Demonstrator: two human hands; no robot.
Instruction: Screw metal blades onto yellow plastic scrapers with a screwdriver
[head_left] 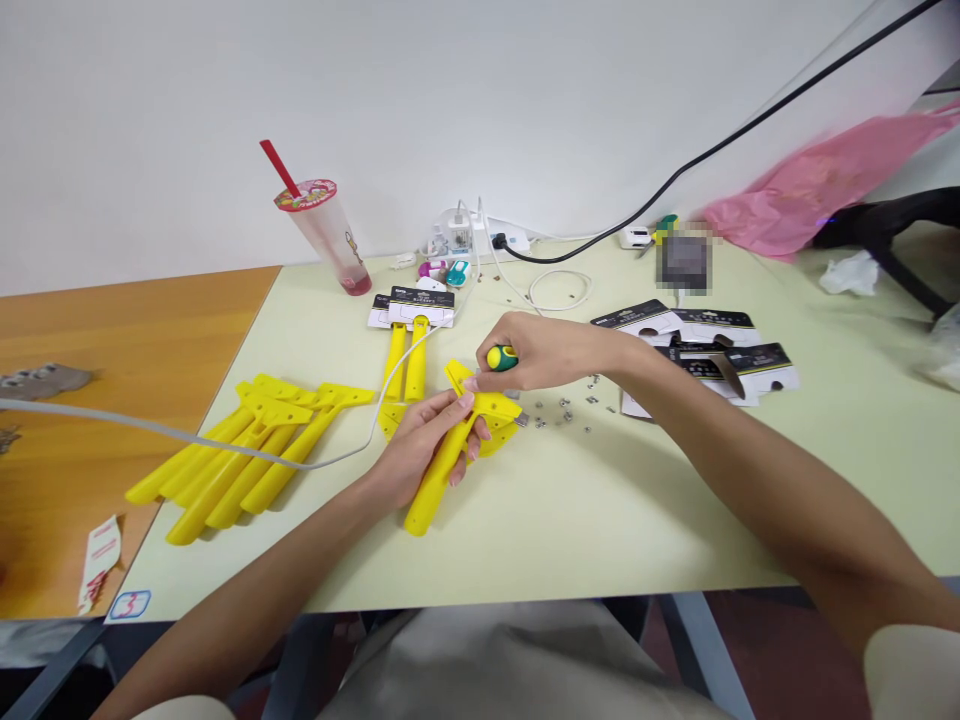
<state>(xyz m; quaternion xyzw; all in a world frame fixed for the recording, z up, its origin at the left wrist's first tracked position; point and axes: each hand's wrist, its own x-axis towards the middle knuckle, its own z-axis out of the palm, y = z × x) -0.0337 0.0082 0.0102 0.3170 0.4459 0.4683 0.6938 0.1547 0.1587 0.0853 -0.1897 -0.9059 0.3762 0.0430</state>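
Note:
My left hand (424,440) is closed around a yellow plastic scraper (437,485), its handle slanting toward me and its wide head pointing away. In my right hand (529,350), just above that head, is a screwdriver (502,357) with a green and yellow handle; its tip is hidden. The right thumb is at the scraper's head. A metal piece (521,420) shows at the head's right corner. Small screws and metal bits (566,408) lie scattered to the right. Several more yellow scrapers (262,440) are piled on the left.
Two carded scrapers (409,350) lie behind my left hand. Black and white cards (705,350) are stacked at right. A tilted cup (330,235) with a red straw stands near the wall by a power strip (469,238). A white cable (300,464) crosses the table (600,530).

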